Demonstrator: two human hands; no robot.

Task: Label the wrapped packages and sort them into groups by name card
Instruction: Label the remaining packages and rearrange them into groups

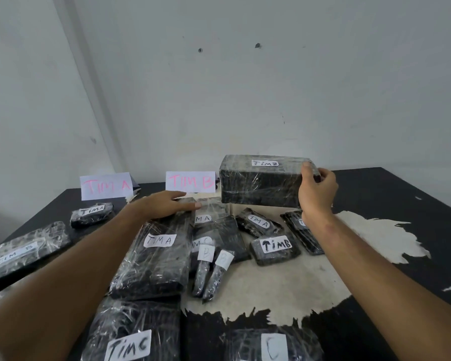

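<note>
My right hand [317,190] grips the right end of a large black wrapped box labelled TIM B [261,182], held above the table beside the TIM B name card [190,181]. My left hand [164,205] rests with straight fingers on the far end of a long black package labelled TIM A [154,256]. The TIM A name card [106,185] stands at the back left. Other wrapped packages lie in the middle: a small TIM B one [275,249], a TIM A one [258,222], and two slim rolls marked B [211,272].
A TIM A package [91,214] and a long TIM B package [21,252] lie at the left. Two packages marked C [130,334] sit at the near edge. The black table [401,204] has a worn pale patch. A grey wall rises behind.
</note>
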